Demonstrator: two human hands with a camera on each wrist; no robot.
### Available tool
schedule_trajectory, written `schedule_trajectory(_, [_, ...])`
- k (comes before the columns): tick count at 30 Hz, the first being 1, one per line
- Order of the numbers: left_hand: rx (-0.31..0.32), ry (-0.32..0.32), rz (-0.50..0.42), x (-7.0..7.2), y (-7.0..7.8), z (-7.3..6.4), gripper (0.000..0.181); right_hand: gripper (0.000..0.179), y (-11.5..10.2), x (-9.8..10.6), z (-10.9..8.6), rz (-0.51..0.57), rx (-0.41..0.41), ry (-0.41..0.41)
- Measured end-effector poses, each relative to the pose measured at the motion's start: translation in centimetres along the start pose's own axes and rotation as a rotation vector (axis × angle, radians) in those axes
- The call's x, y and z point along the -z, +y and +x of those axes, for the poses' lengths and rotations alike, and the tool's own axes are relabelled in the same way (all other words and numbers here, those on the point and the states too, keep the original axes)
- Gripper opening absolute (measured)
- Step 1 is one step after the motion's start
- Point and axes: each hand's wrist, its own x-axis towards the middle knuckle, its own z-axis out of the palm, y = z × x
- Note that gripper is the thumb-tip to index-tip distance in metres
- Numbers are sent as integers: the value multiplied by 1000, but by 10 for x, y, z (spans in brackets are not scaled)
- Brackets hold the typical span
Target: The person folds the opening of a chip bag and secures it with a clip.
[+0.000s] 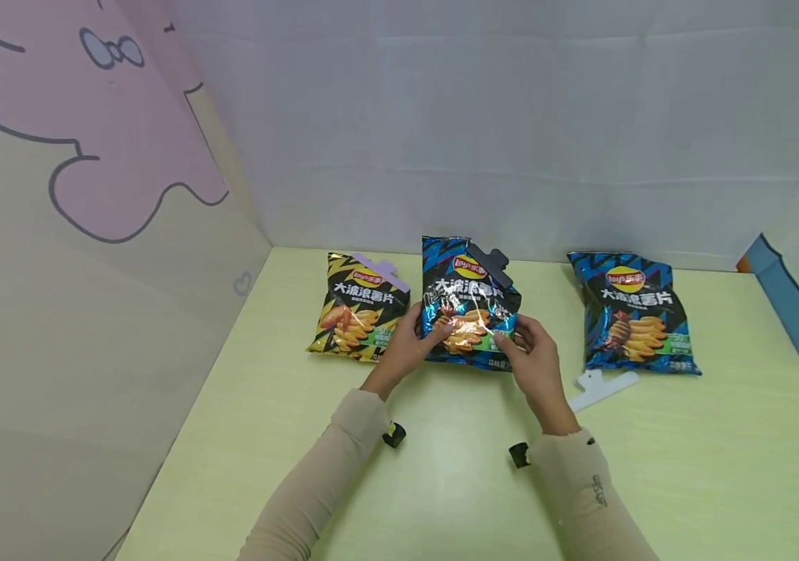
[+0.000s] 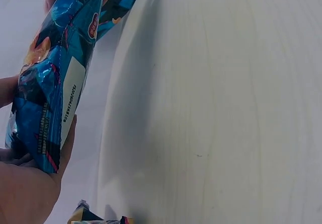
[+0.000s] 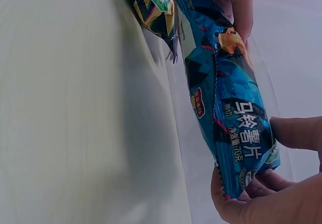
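Both hands hold a blue-and-black bag of potato chips (image 1: 468,323) by its lower sides, upright, thumbs on the front. A dark bag clip (image 1: 492,263) sits across its folded top right corner. The left hand (image 1: 403,347) grips one side; in the left wrist view, its fingers lie behind the chip bag (image 2: 48,90). On the other side is the right hand (image 1: 538,362), pinching the bag between thumb and fingers, as the right wrist view shows. That view and the left wrist view show the bag's bottom edge raised off the table.
Left of the held bag lies a yellow-and-black chip bag (image 1: 353,315) with a purple clip (image 1: 384,271) on its top corner. At the right lies another blue chip bag (image 1: 634,315), with a white clip (image 1: 603,388) before it. A pale curtain (image 1: 476,140) hangs behind the table (image 1: 441,483).
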Motion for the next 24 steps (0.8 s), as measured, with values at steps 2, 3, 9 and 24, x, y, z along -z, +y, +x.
schedule_trajectory(2, [10, 3, 15, -1, -2, 1, 67, 53, 1, 0, 1, -4, -13, -5])
schedule_trajectory(3, [15, 2, 21, -2, -3, 2, 68, 53, 2, 0, 1, -6, -19, -8])
schedule_trajectory(9, [29, -7, 19, -4, -10, 5, 70, 55, 5, 1, 4, -27, -36, -15])
schedule_trajectory(24, [71, -3, 59, -8, -19, 11, 76, 56, 12, 1, 10, -49, -68, -43])
